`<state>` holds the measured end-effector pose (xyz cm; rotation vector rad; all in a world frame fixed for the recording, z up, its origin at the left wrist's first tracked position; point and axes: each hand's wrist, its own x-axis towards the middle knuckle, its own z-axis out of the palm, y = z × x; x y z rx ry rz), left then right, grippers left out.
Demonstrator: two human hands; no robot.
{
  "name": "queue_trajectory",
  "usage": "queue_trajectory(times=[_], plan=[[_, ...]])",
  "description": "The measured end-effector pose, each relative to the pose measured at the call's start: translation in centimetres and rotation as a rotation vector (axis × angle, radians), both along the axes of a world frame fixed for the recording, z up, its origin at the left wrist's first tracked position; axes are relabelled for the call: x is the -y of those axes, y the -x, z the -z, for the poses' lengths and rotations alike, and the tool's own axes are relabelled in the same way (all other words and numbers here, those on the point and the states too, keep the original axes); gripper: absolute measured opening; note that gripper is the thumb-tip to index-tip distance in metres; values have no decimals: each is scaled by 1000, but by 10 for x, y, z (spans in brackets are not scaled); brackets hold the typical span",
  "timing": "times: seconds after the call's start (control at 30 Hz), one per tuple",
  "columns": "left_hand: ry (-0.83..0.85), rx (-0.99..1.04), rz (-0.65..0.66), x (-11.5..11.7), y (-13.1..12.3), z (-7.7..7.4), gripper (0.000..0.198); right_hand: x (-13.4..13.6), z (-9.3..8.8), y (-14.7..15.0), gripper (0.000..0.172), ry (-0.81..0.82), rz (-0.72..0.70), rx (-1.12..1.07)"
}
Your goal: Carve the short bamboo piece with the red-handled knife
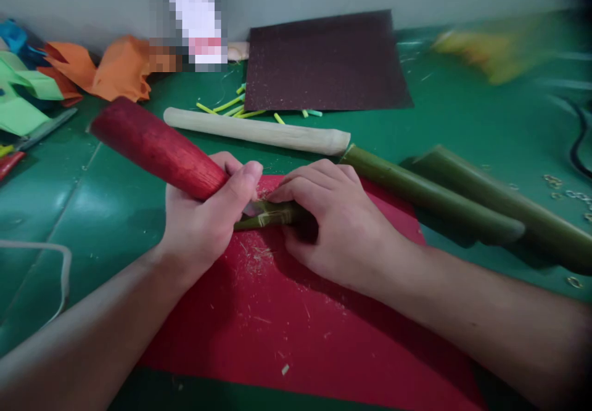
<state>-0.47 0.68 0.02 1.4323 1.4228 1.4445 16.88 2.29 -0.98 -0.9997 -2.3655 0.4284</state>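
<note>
The grip of the left hand (197, 220) is clamped around a thick red handle (160, 152), its thumb pressed forward toward a blade (253, 209) that shows only in part. The right hand (335, 211) is curled tightly around a green bamboo piece (276, 216), fingertips just beside the blade. That piece sits over a red sheet (277, 331) strewn with shavings (256, 262), well short of the tabletop's (134, 214) far edge; whether it rests on the sheet cannot be told. If the blade skidded on the smooth rind or caught at the pale joint, it could nick the right fingertips; loose shavings might also let the piece roll. Farther off lie two green bamboo lengths (430, 186), toward the right edge, and a pale stick (259, 132); beyond them, near the far edge, is a dark sheet (324, 66).
</note>
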Motion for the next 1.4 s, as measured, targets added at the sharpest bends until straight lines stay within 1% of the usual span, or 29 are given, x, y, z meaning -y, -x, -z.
queue_trajectory(times=[0.07,0.2,0.33,0.47,0.5,0.67,0.87,1.07,1.27,1.4], plan=[[39,-14,20,1,-1,-3,29,-1,0,0,28,19,-5,6],[31,-125,105,4,-2,-8,22,-2,-2,1,27,44,-12,26],[14,-171,144,4,-1,-11,21,-2,-3,0,22,40,-20,41],[16,-220,212,2,0,-11,20,-2,-3,0,21,41,-39,36],[16,-207,184,2,0,-11,21,-2,-3,1,22,41,-41,32],[-29,-200,231,2,0,-10,22,-4,-4,0,22,32,-54,20],[-73,-212,228,3,3,-6,24,-5,-4,-1,21,33,-64,40],[-77,-207,304,3,5,-5,24,-6,-3,0,24,23,-74,22],[-25,-217,259,3,3,-6,24,-5,-2,-1,23,19,-77,13],[-67,-295,269,0,4,-4,26,-5,-2,-1,22,30,-75,21]])
